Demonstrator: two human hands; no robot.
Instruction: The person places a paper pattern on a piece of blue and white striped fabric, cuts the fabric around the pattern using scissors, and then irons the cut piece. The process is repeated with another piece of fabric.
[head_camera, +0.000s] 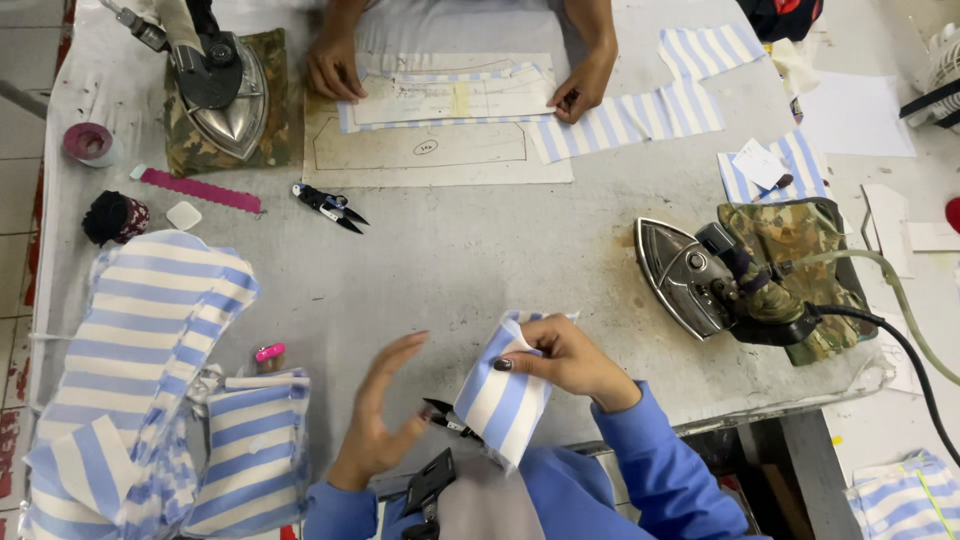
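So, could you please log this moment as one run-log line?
right hand: holds striped fabric piece | left hand: open, beside it | snips: underneath

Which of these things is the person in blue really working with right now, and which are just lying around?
In use:
right hand pinching the striped fabric piece
left hand, open beside it
small snips under the fabric, near the left hand

Lying about:
iron on its side
second iron
black snips
pink ruler
stack of striped pieces
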